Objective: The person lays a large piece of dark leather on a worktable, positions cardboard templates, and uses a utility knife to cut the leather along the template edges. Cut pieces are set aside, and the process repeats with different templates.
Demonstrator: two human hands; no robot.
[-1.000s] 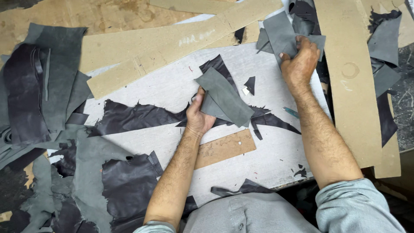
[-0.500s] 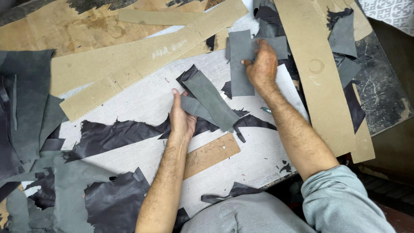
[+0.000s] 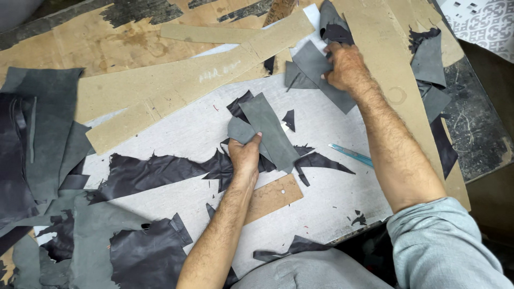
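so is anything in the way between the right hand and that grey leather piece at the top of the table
Nothing visible. The right hand already rests on the grey leather piece, fingers on its surface, with no cardboard strip or scrap between them. The left hand separately grips another grey leather strip mid-table.

left hand [image 3: 245, 155] gripping grey leather piece [image 3: 270, 134]

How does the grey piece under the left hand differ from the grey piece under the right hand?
The left hand pins a long, narrow grey strip at the table's middle, over black scraps. The right hand presses a wider, angular grey piece at the far edge, beside cardboard. Both are matte grey offcuts lying flat.
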